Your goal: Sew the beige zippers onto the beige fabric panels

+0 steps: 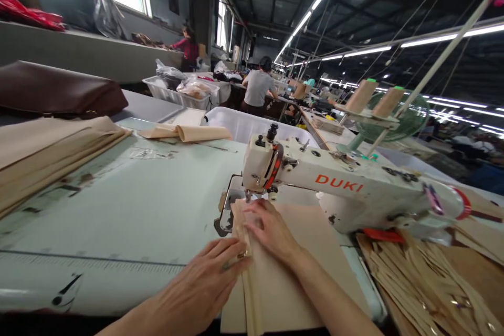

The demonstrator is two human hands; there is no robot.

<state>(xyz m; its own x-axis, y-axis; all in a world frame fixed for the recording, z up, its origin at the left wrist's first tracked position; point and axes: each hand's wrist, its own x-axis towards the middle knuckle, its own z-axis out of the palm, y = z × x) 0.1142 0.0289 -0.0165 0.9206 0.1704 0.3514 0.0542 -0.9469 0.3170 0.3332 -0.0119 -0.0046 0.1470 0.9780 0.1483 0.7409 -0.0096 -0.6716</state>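
Left hand [200, 283]: fingers [230, 252] stretched out and close together, palm down, nothing clasped. The tips press flat on the left edge of the beige leather-like panel [291, 278], right against a raised folded seam that runs lengthways down it. There is a small glint at one finger; cannot tell what it is.

Right hand [271, 231]: also flat and uncurled, fingers slightly spread. It lies on top of the panel just right of the seam, fingertips close to the needle area. It grips nothing and only bears down.

The panel lies on the bed of the white DUKI sewing machine [354, 189]. Its far end sits at the machine head and its near end runs off the front of the worktop toward the person. Its surface is smooth and matte, and the seam stands up as a narrow ridge.

Pale green worktop [129, 210]: smooth and scuffed, with a printed ruler strip [98, 261] along the front edge.
- Left: a stack of flat beige sheets [47, 152], layered edges showing. Beyond it is a dark brown glossy leather piece [55, 89].
- Further back: a folded beige piece [189, 133], then a white plastic bin [244, 123] behind the machine.
- Right of the machine: a loose heap of narrow beige strips [425, 283], overlapping at angles.
- Above the machine: two tan thread cones [360, 95] tilted on a stand.

A person in a grey top [258, 86] is at another station well apart, back turned.
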